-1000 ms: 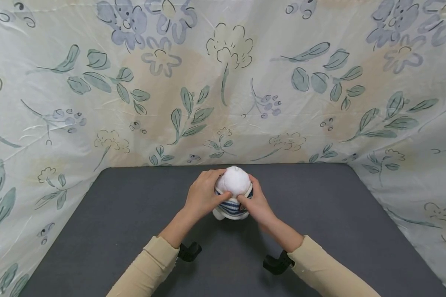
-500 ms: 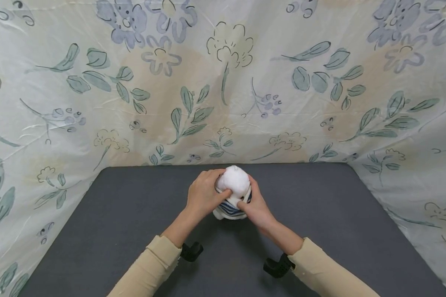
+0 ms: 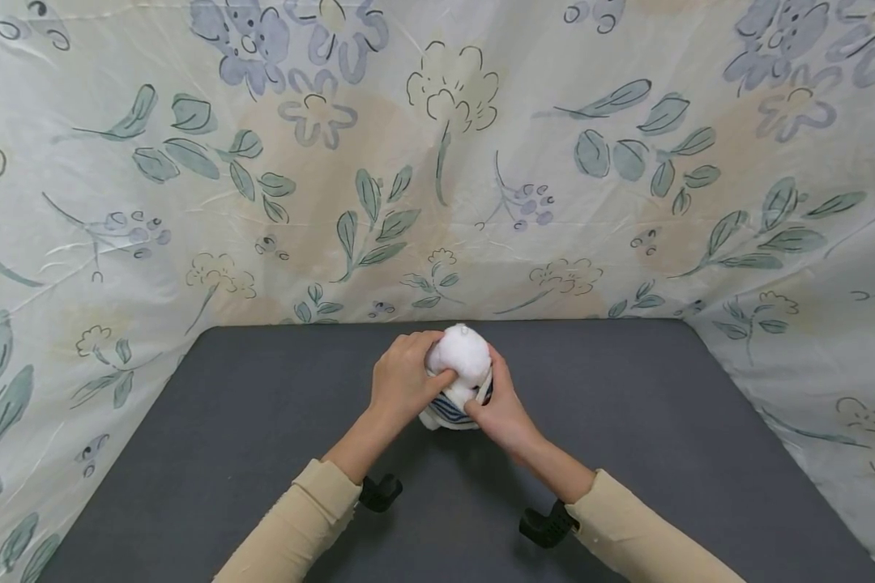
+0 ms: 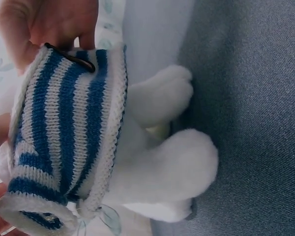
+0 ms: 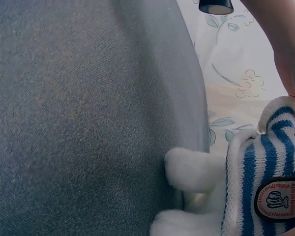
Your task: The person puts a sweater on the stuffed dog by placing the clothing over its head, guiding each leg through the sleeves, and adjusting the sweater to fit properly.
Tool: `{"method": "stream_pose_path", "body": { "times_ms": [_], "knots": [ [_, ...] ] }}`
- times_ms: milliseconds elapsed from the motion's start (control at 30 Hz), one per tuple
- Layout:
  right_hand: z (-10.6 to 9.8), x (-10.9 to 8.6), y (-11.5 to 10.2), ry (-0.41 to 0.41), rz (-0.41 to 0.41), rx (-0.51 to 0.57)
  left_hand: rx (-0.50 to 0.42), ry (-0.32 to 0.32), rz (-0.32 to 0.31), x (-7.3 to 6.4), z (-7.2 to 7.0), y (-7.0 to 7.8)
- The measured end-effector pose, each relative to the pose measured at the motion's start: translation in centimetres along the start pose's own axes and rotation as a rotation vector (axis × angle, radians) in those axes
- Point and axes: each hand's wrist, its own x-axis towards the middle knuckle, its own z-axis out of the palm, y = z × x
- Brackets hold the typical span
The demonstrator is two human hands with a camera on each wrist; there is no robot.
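A white plush toy (image 3: 463,355) stands upright at the far middle of the table, dressed in a blue-and-white striped knitted sweater (image 3: 448,410). My left hand (image 3: 403,379) holds the toy's left side, thumb across the front below the head. On the opposite side, my right hand (image 3: 509,411) pinches the sweater near its neckline, its thumb in front. The left wrist view shows the sweater's ribbed hem and rolled cuff (image 4: 37,216) above fluffy white legs (image 4: 182,162). A dark-edged patch (image 5: 279,199) with red lettering appears in the right wrist view.
The dark grey table (image 3: 262,453) extends around the toy. A floral cloth (image 3: 437,162) rises behind its far edge and at both sides. Black wrist mounts (image 3: 381,492) hang below both cream sleeves (image 3: 292,522).
The sweater's front has shifted under my right thumb: its stripes slant and more white shows below the head. The patch has gone from the head view. Both hands keep nearly the same place.
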Motion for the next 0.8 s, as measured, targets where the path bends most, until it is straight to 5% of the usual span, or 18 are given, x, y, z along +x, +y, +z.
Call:
{"method": "stream_pose_path", "body": {
  "times_ms": [500, 800],
  "knots": [
    [0.7, -0.2, 1.5, 0.029, -0.124, -0.218, -0.019, 0.029, -0.033, 0.6, 0.2, -0.4],
    [0.7, -0.1, 1.3, 0.044, -0.115, -0.209, -0.026, -0.008, -0.044, 0.9, -0.1, -0.1]
  ]
}}
